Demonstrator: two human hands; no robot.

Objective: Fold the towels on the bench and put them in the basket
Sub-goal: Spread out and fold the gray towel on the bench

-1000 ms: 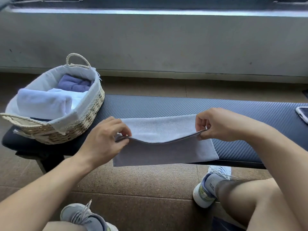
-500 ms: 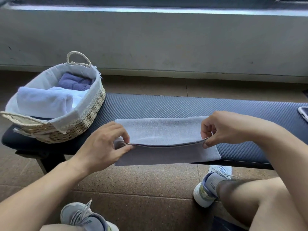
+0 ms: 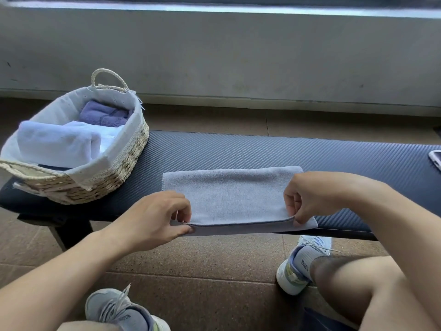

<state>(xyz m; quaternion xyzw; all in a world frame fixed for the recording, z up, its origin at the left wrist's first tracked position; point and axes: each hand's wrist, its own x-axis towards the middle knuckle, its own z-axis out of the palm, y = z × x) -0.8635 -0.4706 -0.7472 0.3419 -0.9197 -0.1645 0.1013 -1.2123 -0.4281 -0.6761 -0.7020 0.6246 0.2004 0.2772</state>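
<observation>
1. Your left hand (image 3: 155, 216) pinches the near left corner of the grey towel (image 3: 233, 197): thumb underneath, fingertips curled on top.
2. Your right hand (image 3: 312, 197) does the same at the near right corner, thumb and forefinger nipping the top layer's edge.
3. The towel lies folded in half on the dark table (image 3: 238, 151), fold along the far side, and the top layer's near edge sits just short of the lower layer's.
4. The lower layer peeks out as a thin strip along the front and hangs slightly past the table's near edge.
5. The basket (image 3: 124, 163) stands on the table's left end, well apart from the towel.
6. Inside it, a white towel (image 3: 57, 144) lies folded at the near side and a purple towel (image 3: 102, 115) sits behind it.
7. A phone (image 3: 435, 158) shows at the far right of the table, cut off by the frame.
8. Your shoes rest on the tiled floor (image 3: 202, 259) below.
</observation>
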